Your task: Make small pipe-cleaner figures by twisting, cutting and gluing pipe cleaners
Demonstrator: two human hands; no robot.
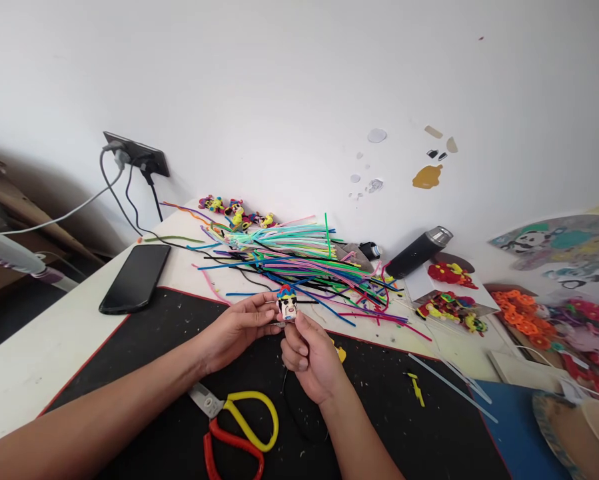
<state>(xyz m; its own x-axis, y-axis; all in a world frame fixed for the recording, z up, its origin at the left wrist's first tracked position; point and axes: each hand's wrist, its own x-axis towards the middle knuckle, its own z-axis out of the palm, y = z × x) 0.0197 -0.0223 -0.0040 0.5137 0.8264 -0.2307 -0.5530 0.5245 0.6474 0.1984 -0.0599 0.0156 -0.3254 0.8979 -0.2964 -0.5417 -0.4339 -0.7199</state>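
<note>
Between my two hands is a small figure head [288,305] with a white painted face, dark eyes and a blue, red and yellow headpiece. My left hand [246,323] grips it from the left side, fingers closed at its edge. From below and the right, my right hand [306,350] pinches it with the thumb in front. Below my hands, scissors [242,427] with one yellow and one red handle lie on the black mat [144,360]. A yellow piece [339,351] is partly hidden behind my right hand.
A heap of coloured pipe cleaners [289,260] covers the table's back. A phone [135,279] lies at left. A dark thermos [422,252] leans at right near several finished figures [452,310]. A short yellow piece [418,390] and clear sticks [454,388] lie right.
</note>
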